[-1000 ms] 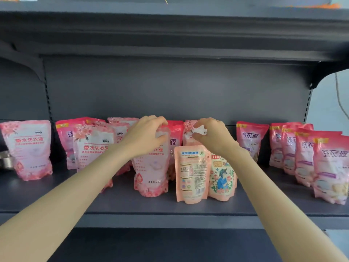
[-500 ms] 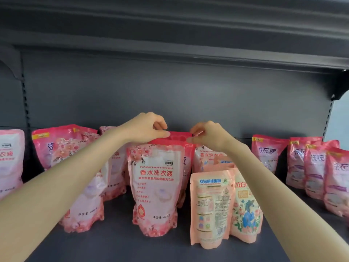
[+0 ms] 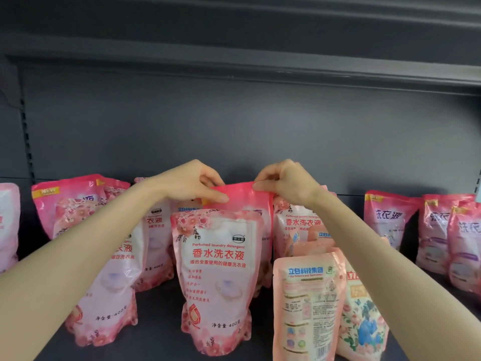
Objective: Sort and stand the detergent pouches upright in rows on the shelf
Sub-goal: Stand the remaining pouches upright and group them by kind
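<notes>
A dark pink pouch (image 3: 240, 198) stands at the back of the middle of the shelf, mostly hidden behind a pale rose-printed pouch (image 3: 218, 277). My left hand (image 3: 190, 182) pinches its top edge on the left. My right hand (image 3: 286, 182) pinches the same top edge on the right. More rose-printed pouches (image 3: 112, 287) stand to the left under my left forearm. Two peach-coloured pouches (image 3: 307, 306) stand at the front right beneath my right forearm.
Dark pink pouches (image 3: 387, 217) stand in a row at the right end of the grey shelf (image 3: 156, 345), and another dark pink pouch (image 3: 65, 201) stands back left. The upper shelf (image 3: 234, 48) hangs overhead; the grey back panel (image 3: 234, 131) is close behind.
The camera has moved closer to the shelf. Both hands went from the tops of separate pouches to the top edge of the dark pink pouch at the back, which now stands higher.
</notes>
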{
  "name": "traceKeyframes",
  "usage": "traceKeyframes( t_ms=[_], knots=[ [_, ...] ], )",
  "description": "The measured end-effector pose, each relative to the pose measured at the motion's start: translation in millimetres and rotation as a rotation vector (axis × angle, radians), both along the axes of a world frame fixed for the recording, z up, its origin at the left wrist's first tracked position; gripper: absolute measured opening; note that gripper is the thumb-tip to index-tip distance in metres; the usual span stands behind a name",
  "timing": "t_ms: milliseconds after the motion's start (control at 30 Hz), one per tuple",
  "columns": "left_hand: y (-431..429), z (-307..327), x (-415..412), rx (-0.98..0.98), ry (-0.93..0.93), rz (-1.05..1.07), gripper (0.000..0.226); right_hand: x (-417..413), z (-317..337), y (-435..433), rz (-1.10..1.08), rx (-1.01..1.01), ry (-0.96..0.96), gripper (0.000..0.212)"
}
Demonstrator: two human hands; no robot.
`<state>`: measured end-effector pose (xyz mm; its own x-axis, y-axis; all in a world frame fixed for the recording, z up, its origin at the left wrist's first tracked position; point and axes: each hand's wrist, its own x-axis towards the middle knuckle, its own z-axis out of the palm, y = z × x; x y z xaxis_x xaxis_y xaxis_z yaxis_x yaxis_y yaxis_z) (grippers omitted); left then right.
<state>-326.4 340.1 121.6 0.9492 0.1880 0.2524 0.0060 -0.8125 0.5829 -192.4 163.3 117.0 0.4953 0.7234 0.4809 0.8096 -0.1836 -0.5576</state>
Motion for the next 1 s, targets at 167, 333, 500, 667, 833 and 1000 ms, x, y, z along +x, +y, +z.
traceKeyframes(
  t_ms=[167, 333, 500, 667, 833, 1000],
  knots=[
    [6, 2, 0, -0.373, -0.219, -0.024, 0.026, -1, 25, 0, -0.030, 0.239, 0.002, 0.005],
    [-6, 12, 16, -0.514, -0.375, 0.003, 0.011, -7, 39, 3, -0.051, 0.490, 0.001, 0.016],
    [-18, 39, 27, -0.464, -0.600, 0.029, 0.015, -9, 36, -7, -0.061, 0.618, 0.142, 0.032],
    [-34, 53, 37, -0.538, -0.727, 0.005, 0.011, -15, 12, -21, -0.005, 0.347, 0.461, 0.048],
    [-68, 63, 42, -0.550, -0.784, -0.041, 0.009, -15, 17, -48, -0.003, 0.501, 0.388, 0.015],
    [-117, 81, 46, -0.508, -0.858, -0.111, 0.007, -12, 31, -93, -0.012, 0.606, 0.286, 0.015]
  ],
)
